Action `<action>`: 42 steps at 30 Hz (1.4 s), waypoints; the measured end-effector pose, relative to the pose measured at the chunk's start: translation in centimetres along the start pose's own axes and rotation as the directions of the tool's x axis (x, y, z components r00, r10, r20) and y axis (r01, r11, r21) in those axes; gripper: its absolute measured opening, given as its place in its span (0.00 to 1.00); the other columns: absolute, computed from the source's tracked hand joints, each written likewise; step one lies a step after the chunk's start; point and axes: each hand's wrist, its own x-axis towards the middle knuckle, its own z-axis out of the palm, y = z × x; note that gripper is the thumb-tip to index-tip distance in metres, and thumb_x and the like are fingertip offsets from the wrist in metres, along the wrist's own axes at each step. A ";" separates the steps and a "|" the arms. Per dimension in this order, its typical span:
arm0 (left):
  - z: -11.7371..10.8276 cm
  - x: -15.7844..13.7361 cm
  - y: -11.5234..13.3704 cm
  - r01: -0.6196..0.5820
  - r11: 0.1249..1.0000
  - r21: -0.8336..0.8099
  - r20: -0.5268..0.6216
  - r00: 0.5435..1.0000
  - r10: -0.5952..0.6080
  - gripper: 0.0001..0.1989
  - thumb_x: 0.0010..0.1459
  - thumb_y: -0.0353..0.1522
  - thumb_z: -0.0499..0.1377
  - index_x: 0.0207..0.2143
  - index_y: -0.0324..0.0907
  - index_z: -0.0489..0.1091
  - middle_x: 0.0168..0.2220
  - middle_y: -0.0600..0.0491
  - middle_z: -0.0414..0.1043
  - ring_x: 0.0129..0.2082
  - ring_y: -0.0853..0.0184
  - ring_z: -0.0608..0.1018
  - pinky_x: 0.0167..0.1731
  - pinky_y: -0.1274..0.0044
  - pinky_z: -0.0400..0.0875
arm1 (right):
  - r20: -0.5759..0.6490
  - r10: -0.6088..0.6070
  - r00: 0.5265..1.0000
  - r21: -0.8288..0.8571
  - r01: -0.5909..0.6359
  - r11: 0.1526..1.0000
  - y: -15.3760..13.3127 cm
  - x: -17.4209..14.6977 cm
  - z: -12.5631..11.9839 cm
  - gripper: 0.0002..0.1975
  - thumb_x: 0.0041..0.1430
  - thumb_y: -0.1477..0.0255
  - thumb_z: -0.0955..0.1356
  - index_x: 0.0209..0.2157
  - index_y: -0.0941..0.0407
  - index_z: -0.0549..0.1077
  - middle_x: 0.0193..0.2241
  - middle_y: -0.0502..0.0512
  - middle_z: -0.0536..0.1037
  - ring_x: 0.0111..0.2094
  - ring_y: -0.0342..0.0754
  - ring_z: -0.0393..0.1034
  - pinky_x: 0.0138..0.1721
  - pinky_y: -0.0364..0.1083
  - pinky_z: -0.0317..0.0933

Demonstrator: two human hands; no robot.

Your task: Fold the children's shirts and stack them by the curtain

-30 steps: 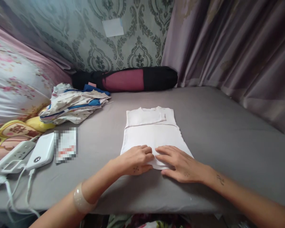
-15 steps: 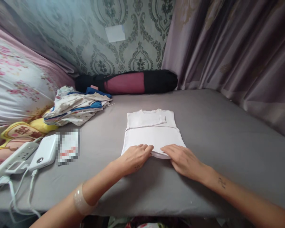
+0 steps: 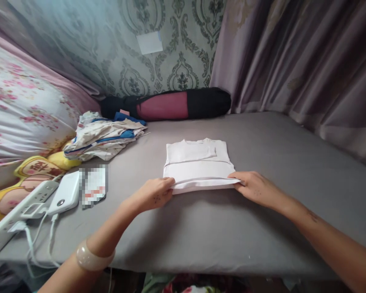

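Observation:
A white shirt [image 3: 198,167] lies partly folded on a grey sheet, its neckline on the far side and a sleeve laid across its upper half. My left hand [image 3: 159,189] grips the near left corner of its lower edge. At the near right corner, my right hand [image 3: 249,184] pinches the same edge. Between the two hands the hem is stretched straight and lifted a little, turned over toward the far side. Both sets of fingertips are partly hidden by the fabric.
To the left lie a white power bank [image 3: 64,192], a power strip [image 3: 24,215] with cables, and a blurred packet [image 3: 94,187]. Crumpled clothes [image 3: 106,136] sit behind them. A black and maroon roll [image 3: 167,105] rests against the wall; a curtain [image 3: 293,61] hangs at right.
My hands have moved apart, from near the middle of the shirt's near edge to its two corners. That edge is now raised and folded slightly away from me.

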 end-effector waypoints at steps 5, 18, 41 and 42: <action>0.1 0.4 -2.2 0.114 0.939 -0.323 -0.140 0.976 -0.167 0.11 0.60 0.40 0.51 0.33 0.43 0.68 0.21 0.58 0.62 0.22 0.70 0.65 0.23 0.78 0.55 | -0.061 0.178 0.982 0.050 -0.175 0.983 0.6 0.8 -0.8 0.12 0.58 0.61 0.63 0.30 0.48 0.76 0.23 0.47 0.75 0.25 0.46 0.68 0.27 0.41 0.53; 2.8 4.3 -3.8 0.149 0.559 -0.815 -0.265 0.763 -0.590 0.14 0.55 0.41 0.53 0.24 0.42 0.60 0.21 0.59 0.56 0.22 0.72 0.62 0.21 0.81 0.53 | -0.270 0.278 0.922 0.373 -0.166 0.913 4.6 4.4 3.0 0.16 0.57 0.59 0.62 0.30 0.56 0.74 0.21 0.51 0.74 0.26 0.47 0.66 0.26 0.43 0.57; 3.4 9.7 -3.8 0.416 0.699 -0.582 -0.446 0.556 -0.702 0.08 0.66 0.33 0.46 0.34 0.45 0.62 0.35 0.48 0.74 0.38 0.62 0.75 0.34 0.76 0.61 | -0.357 0.441 0.823 0.034 -0.461 0.887 3.1 8.7 4.0 0.23 0.69 0.62 0.52 0.47 0.58 0.71 0.38 0.63 0.78 0.38 0.55 0.72 0.33 0.46 0.55; 3.4 9.9 -3.9 0.421 0.701 -0.575 -0.451 0.552 -0.701 0.08 0.66 0.33 0.45 0.35 0.44 0.63 0.36 0.48 0.74 0.38 0.62 0.75 0.34 0.76 0.61 | -0.356 0.445 0.822 0.030 -0.466 0.884 3.0 8.8 3.9 0.23 0.69 0.61 0.52 0.48 0.58 0.71 0.38 0.63 0.78 0.38 0.55 0.72 0.33 0.46 0.55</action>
